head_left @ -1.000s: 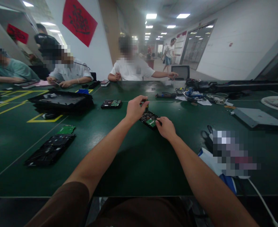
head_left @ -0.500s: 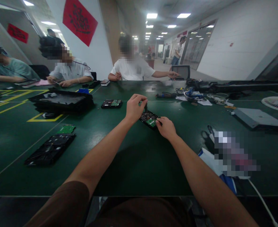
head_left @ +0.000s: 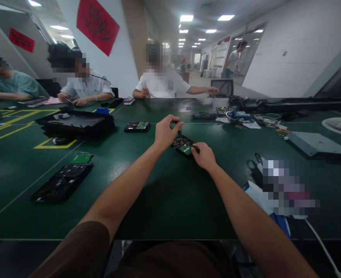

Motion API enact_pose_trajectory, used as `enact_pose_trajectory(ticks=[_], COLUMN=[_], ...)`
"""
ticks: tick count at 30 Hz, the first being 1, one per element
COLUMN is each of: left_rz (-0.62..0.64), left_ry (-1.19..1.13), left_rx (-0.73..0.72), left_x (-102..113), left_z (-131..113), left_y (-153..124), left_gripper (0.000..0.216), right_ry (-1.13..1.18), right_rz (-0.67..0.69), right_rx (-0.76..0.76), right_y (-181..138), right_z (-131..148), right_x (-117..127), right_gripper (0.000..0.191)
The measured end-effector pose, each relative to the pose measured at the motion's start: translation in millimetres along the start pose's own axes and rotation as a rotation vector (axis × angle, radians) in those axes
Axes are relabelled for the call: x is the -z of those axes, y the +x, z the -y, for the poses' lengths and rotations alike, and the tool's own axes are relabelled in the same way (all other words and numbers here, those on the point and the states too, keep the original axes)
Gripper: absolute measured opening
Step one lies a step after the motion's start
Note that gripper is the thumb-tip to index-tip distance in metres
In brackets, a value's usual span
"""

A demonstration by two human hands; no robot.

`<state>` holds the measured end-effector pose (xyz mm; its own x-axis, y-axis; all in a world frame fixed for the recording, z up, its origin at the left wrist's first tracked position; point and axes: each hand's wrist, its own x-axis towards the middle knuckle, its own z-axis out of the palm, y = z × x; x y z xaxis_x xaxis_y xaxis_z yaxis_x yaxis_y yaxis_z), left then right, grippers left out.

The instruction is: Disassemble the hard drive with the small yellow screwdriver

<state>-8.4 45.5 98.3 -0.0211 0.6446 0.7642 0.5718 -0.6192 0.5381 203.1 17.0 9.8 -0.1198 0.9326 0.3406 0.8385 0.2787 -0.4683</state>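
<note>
My left hand (head_left: pixel 166 133) is closed in a pinch around the top of a short screwdriver (head_left: pixel 180 131), which stands nearly upright with its tip on a hard drive (head_left: pixel 182 145). The drive is black with a green circuit board on its near part, and it lies on the dark green table. My right hand (head_left: pixel 205 156) grips the drive's right edge between thumb and fingers. The screwdriver's tip is too small to make out.
A similar drive (head_left: pixel 137 126) lies beyond my left forearm. Further left are black drive casings (head_left: pixel 61 183), a loose green board (head_left: pixel 82 157) and a black tray (head_left: pixel 76 121). To the right are a grey metal box (head_left: pixel 318 143) and cables (head_left: pixel 236 116). Several people sit opposite.
My left fingers have shifted slightly around the screwdriver, showing more of its handle. My right hand and the drive stay put. A person in the background has walked to the right.
</note>
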Motion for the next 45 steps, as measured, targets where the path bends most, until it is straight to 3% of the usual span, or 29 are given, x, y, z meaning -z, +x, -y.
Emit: enact_pose_trajectory(ticks=[6,9,12,19,26,32,41,45], left_rz=[-0.024,0.027,0.103,0.270,0.266,0.364,0.343,0.339], left_ry=[-0.035,-0.106,-0.201,-0.544,-0.667,-0.863,-0.915,-0.849], left_rx=[0.015,-0.003,0.013,0.192,0.328,0.429,0.571,0.548], left_x=[2,0,-3,-7,-3,0,4,3], left_z=[-1,-1,-2,1,8,-2,-8,-9], left_y=[1,0,0,1,4,2,4,4], left_gripper=[0.015,0.013,0.023,0.022,0.021,0.029,0.024,0.022], right_ry=[0.009,0.000,-0.006,0.004,0.007,0.000,-0.003,0.002], right_rz=[-0.011,-0.014,-0.011,-0.019,-0.006,-0.014,0.000,0.007], right_rx=[0.016,0.018,0.009,0.020,0.005,0.008,0.009,-0.005], right_y=[1,0,0,0,1,2,2,1], right_z=[-2,-1,0,-1,-1,-2,-1,0], right_x=[-2,-1,0,-1,-2,-3,-3,0], right_gripper=[0.035,0.034,0.033,0.033,0.033,0.033,0.033,0.032])
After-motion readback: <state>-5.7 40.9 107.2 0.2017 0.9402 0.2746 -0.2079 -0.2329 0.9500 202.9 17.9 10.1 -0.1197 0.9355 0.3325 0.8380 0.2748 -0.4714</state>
